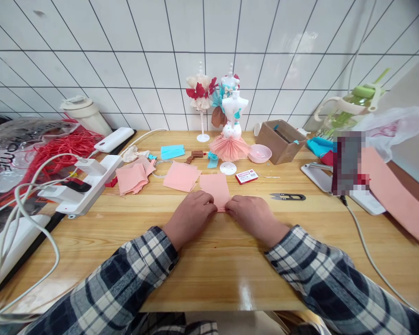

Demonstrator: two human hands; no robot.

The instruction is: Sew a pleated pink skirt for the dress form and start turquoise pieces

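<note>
A square of pink crepe paper (214, 186) lies in front of me, its near edge folded into a narrow strip. My left hand (192, 215) pinches the left end of that fold, and my right hand (253, 216) pinches the right end, fingers closed on both. Another pink square (182, 176) lies just left and behind, with a stack of pink pieces (132, 178) farther left. Behind the sheet stands a white mannequin (235, 111) with a pleated pink skirt (229, 147). A red and white box (246, 176) rests right of the sheet.
Black thread snips (288, 197) lie to the right, near a phone on a stand (347, 163). A pink bowl (260, 153) and a cardboard box (280, 141) stand behind. At left are a power strip (91, 186), white cables and red shredded paper (61, 156).
</note>
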